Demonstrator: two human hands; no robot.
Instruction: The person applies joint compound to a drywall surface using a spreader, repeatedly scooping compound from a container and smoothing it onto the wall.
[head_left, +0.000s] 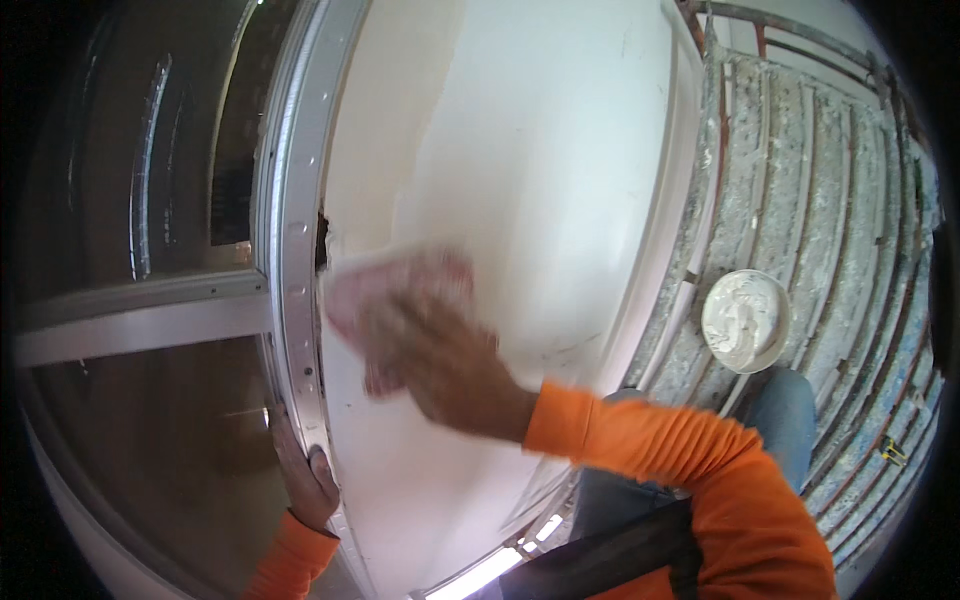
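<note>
My right hand (pixel 430 350), blurred by motion, presses a reddish-pink rag (pixel 450 275) flat against the pale wall panel (pixel 540 170). The rag spreads out past my fingers, close to the panel's left edge. Lower left, my left hand (pixel 306 468) grips the bare metal frame (pixel 302 330), thumb on the near side and fingers reaching behind its edge. A ragged dark gap (pixel 322 240) runs between frame and panel. Along the panel's upper left lies a slightly darker, creamy patch.
Glass panes (pixel 150 420) fill the left side behind a metal crossbar (pixel 150 330). At right, a round tub of white paste (pixel 746 320) stands on a splattered slatted platform (pixel 770 180), near my knee (pixel 785 415). A small yellow-and-black object (pixel 893 452) lies farther right. Rails (pixel 800 30) border the far end.
</note>
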